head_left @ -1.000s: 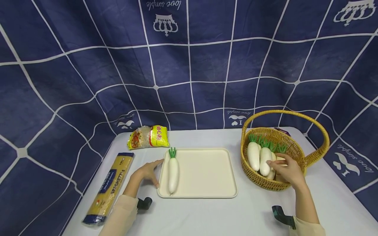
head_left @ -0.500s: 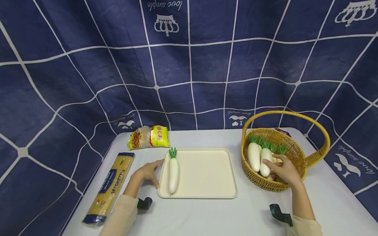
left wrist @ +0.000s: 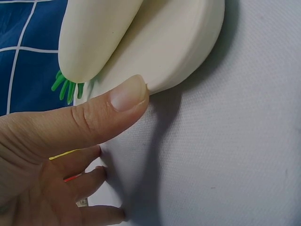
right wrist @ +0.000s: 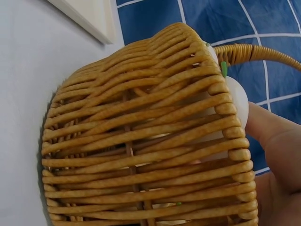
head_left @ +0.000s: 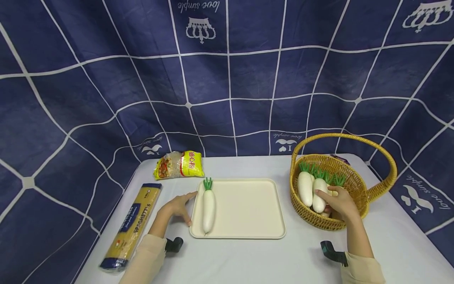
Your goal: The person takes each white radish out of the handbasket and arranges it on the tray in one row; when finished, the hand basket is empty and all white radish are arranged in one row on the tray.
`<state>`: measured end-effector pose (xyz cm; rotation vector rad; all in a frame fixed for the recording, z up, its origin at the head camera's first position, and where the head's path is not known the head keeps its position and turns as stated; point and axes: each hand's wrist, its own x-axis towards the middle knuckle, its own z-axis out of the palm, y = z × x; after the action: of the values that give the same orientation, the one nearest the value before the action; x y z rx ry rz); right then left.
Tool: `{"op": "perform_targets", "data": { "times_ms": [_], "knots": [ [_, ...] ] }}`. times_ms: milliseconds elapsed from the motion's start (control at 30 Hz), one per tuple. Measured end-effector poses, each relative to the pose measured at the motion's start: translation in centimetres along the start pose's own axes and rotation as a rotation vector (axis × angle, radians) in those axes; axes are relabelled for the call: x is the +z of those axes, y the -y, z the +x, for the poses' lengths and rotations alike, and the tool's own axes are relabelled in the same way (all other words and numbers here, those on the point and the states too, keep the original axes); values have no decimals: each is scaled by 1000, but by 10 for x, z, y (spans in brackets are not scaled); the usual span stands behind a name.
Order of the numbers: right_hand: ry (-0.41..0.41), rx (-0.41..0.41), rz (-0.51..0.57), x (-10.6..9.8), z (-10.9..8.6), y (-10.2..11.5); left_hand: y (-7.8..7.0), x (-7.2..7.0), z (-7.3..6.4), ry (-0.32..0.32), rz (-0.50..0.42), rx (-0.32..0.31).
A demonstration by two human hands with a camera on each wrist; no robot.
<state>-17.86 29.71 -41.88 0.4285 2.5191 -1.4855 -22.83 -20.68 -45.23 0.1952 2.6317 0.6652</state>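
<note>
My right hand (head_left: 340, 203) reaches into the wicker basket (head_left: 308, 221) and grips a white radish (head_left: 319, 185), thumb on top and the other fingers down along its right side, partly hidden. In the right wrist view the basket wall (right wrist: 150, 141) covers most of the radish (right wrist: 239, 101); the thumb presses near its end. Several more radishes with green tops lie beside it. My left hand (head_left: 179, 207) is spread at the left edge of a cream tray (head_left: 248, 209), thumb tip at the tray's corner (left wrist: 188, 52). One white radish (head_left: 209, 211) lies lengthwise in the tray's left part.
A long spaghetti pack (head_left: 133, 225) lies to the left of my left arm. Behind the tray sits a yellow pasta bag (head_left: 179, 165). The tall basket handle (head_left: 388, 169) arches over the right side. A blue checked curtain (head_left: 248, 79) hangs behind the white table (head_left: 241, 260).
My right hand has moved slightly left and lower in the basket, its thumb now settled on the middle radish. The left hand stays still at the tray.
</note>
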Motion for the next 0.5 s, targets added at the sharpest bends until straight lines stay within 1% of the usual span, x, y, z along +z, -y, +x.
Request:
{"op": "perform_targets", "data": {
  "times_ms": [200, 367, 500],
  "knots": [
    [-6, 4, 52, 0, 0, -2, -1, -1, 0, 3, -11, -3],
    [-37, -3, 96, -2, -2, -5, -2, 0, 0, 2, -9, 4],
    [-52, -2, 92, -4, -5, -6, -2, 0, 0, 0, -10, 4]
  ]
}}
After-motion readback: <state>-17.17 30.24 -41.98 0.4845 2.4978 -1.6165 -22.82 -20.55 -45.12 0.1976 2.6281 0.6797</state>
